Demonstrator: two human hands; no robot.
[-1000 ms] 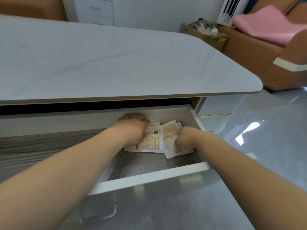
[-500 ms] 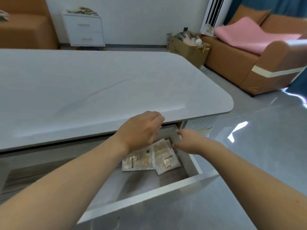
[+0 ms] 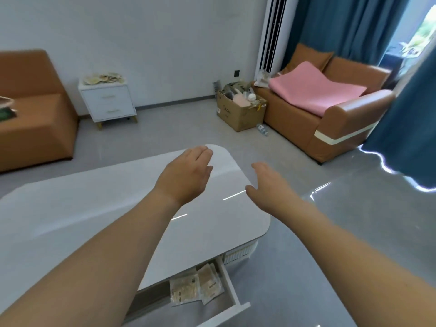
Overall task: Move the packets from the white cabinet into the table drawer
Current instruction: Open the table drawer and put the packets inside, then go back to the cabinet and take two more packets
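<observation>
Packets (image 3: 102, 77) remaining for transfer lie in a loose heap on top of the white cabinet (image 3: 107, 102), which stands against the far wall, well apart from both hands and beyond the far edge of the table (image 3: 70, 208). The heap spreads sideways across the cabinet top; individual packets are too small to tell apart, so no count or orientation can be given.

A second group of packets (image 3: 195, 287) lies flat in the open table drawer (image 3: 232, 296), below the near table edge, at its right end. These lie side by side and partly overlapping, long axes running roughly front to back in the drawer.

Both hands are raised over the right end of the table and hold nothing. The left hand (image 3: 186, 175) is palm down, fingers straight and close together, pointing away from the person. The right hand (image 3: 269, 185) is also palm down, fingers relaxed and slightly spread, thumb set apart.

Governing relation: the cabinet lies ahead and to the left of both hands, across open floor. The left hand is the nearer of the two, but neither is in reach. Judgement: the next move calls for walking round the table before any grasp. The drawer stands open, ready for the next load.
</observation>
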